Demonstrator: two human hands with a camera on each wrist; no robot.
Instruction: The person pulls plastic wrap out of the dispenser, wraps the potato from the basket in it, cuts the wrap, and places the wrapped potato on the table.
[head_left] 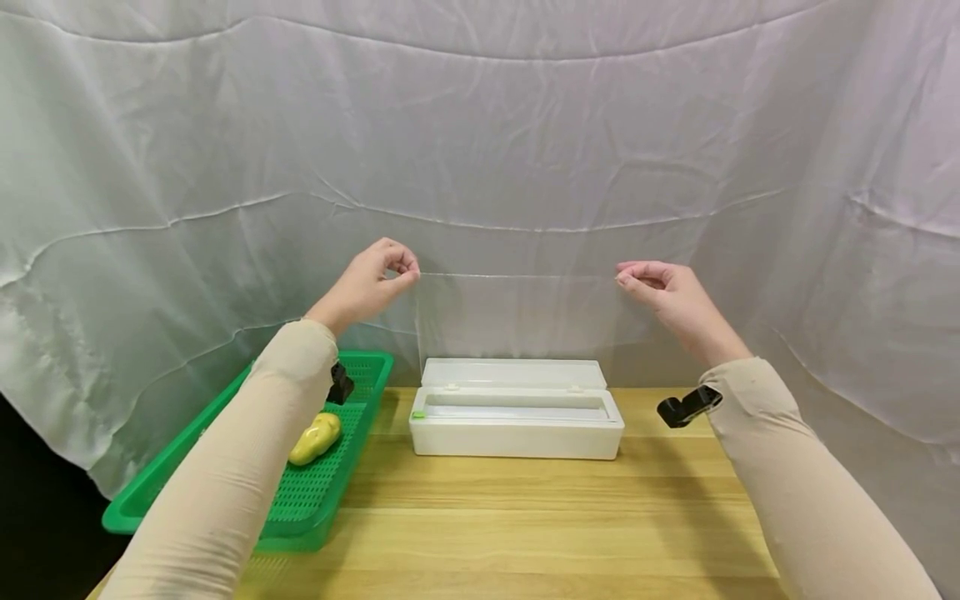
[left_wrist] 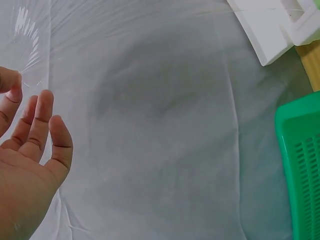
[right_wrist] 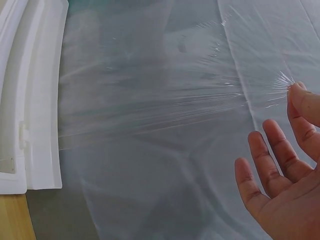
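Observation:
A clear sheet of plastic wrap point(head_left: 517, 312) stretches upright between my two hands, its top edge taut. My left hand point(head_left: 372, 279) pinches one top corner between thumb and index finger. The opposite corner is pinched by my right hand point(head_left: 663, 292), with its other fingers spread in the right wrist view. Below, the sheet runs down to a white wrap dispenser box point(head_left: 517, 437) whose lid point(head_left: 513, 372) is tipped back. Fine creases fan out from the pinched corner of the plastic wrap point(right_wrist: 200, 100) in the right wrist view. A green slider point(head_left: 419, 414) sits at the box's left end.
At the left stands a green perforated basket point(head_left: 378, 367), partly hidden behind my left forearm. In it lies a yellow-green, lumpy item point(head_left: 317, 438). The wooden table point(head_left: 480, 517) extends in front of the box. A grey curtain point(head_left: 525, 150) hangs behind.

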